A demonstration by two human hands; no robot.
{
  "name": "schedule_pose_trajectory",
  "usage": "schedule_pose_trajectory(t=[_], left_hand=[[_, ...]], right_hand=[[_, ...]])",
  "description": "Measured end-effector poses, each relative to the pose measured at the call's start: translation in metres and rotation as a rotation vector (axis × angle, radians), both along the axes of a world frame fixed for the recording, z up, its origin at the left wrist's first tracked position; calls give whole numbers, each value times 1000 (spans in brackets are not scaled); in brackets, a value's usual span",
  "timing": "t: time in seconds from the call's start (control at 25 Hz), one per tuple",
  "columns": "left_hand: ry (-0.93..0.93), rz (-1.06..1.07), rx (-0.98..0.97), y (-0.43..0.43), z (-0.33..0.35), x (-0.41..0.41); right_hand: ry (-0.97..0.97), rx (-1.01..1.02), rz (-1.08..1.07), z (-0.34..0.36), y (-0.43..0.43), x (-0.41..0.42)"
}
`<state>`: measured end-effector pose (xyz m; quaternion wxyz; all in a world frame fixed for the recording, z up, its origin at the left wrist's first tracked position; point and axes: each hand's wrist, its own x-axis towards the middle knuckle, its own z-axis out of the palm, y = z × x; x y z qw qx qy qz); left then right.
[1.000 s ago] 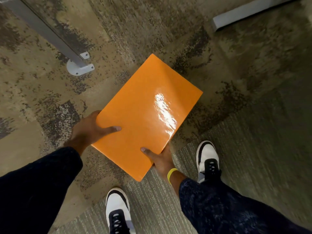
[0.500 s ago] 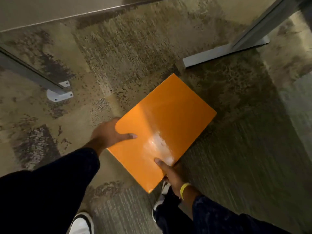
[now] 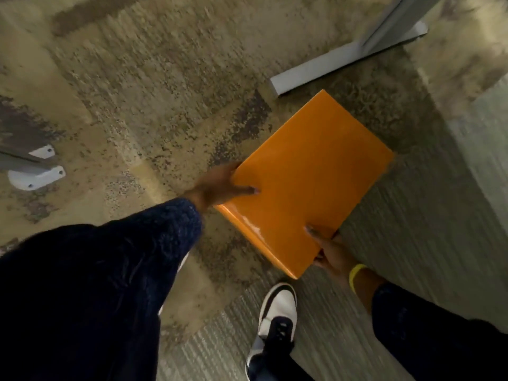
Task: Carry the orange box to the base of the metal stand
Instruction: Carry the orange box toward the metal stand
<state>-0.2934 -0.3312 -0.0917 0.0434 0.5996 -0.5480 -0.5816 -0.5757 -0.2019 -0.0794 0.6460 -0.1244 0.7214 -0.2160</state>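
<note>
- Orange box [image 3: 310, 177]: flat, glossy, held off the floor right of frame centre, turned diagonally so one corner aims to the upper right and the opposite corner to the lower centre.
- My left hand [image 3: 217, 185]: clamped on the box's left edge, thumb lying across the top face, remaining fingers hidden beneath. Blurred, so finer detail cannot be read.
- My right hand [image 3: 330, 251]: gripping the box's lower-right edge near the bottom corner, thumb tip on the top face, fingers tucked under.
- Yellow wristband [image 3: 354, 273] on the right wrist, just above the dark sleeve [image 3: 428, 328].
- Left sleeve [image 3: 90, 284]: dark, fills the lower left of the frame.
- Metal stand [image 3: 390, 26]: grey upright in the upper right corner, with its flat base bar [image 3: 324, 70] running down-left along the floor.
- The box's upper corner sits just below the near end of that base bar in the picture; whether it touches cannot be told, though it appears apart.
- A second grey leg with a white foot plate [image 3: 35, 177] at the left edge, well apart from the box.
- Floor [image 3: 165, 92]: mottled tan and dark carpet across the upper frame, ribbed grey-green carpet at lower right.
- One black-and-white shoe [image 3: 275, 323] at lower centre, below the box's bottom corner.
</note>
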Motion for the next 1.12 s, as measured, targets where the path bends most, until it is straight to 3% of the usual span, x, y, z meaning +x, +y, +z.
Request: schedule_pose_trajectory(t=[0.32, 0.76, 0.92, 1.12], left_hand=[[-3, -180, -75, -108, -52, -46], [53, -268, -93, -121, -73, -57], [37, -314, -120, -125, -71, -60], [-118, -551, -372, -137, -58, -82]], right_hand=[[-11, -102, -187, -45, -49, -21], [94, -147, -208, -57, -55, -24], [296, -185, -147, -54, -67, -24], [565, -222, -130, -47, -99, -25]])
